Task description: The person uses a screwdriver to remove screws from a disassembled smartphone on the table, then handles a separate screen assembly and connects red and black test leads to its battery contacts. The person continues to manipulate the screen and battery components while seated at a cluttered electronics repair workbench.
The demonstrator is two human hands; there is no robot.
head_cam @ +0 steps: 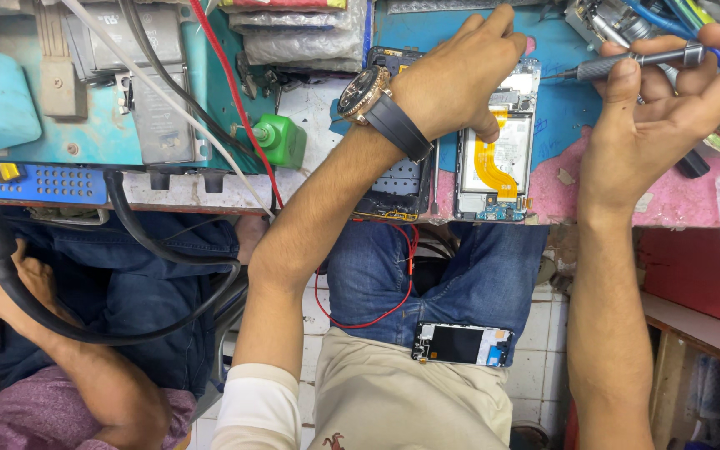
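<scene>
- The left hand, upper centre of the frame, presses flat on the opened white-framed phone with an orange flex cable, pinning it steady.
- The right hand, upper right, pinches a slim grey metal screwdriver, tip aimed at the phone's top edge.
- A detached phone screen panel rests on the lap, lower centre.
</scene>
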